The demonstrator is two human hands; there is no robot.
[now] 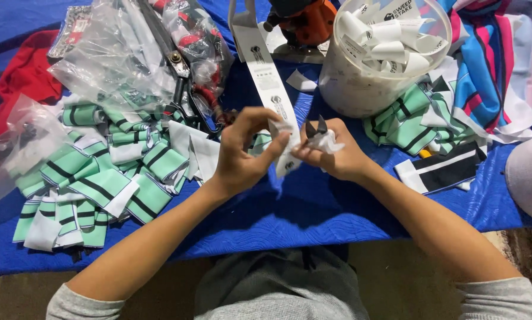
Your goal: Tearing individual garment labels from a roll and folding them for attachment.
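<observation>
A long white label ribbon (265, 71) with small dark printed marks runs from the table's far side down to my hands. My left hand (242, 151) pinches the ribbon's lower end between thumb and fingers. My right hand (332, 151) grips a crumpled white piece of the same ribbon, along with a small dark-tipped tool (315, 126) that pokes up above the fingers. The two hands almost touch over the blue quilted tablecloth (313, 207). Whether the tool is a snipper I cannot tell.
A heap of green, white and black striped fabric pieces (100, 178) lies left. Clear plastic bags (118, 56) and black scissors (186, 89) sit behind it. A white tub of rolled labels (378, 53) stands at back right, with striped garments (491, 71) beside it and an orange object (304, 21) behind.
</observation>
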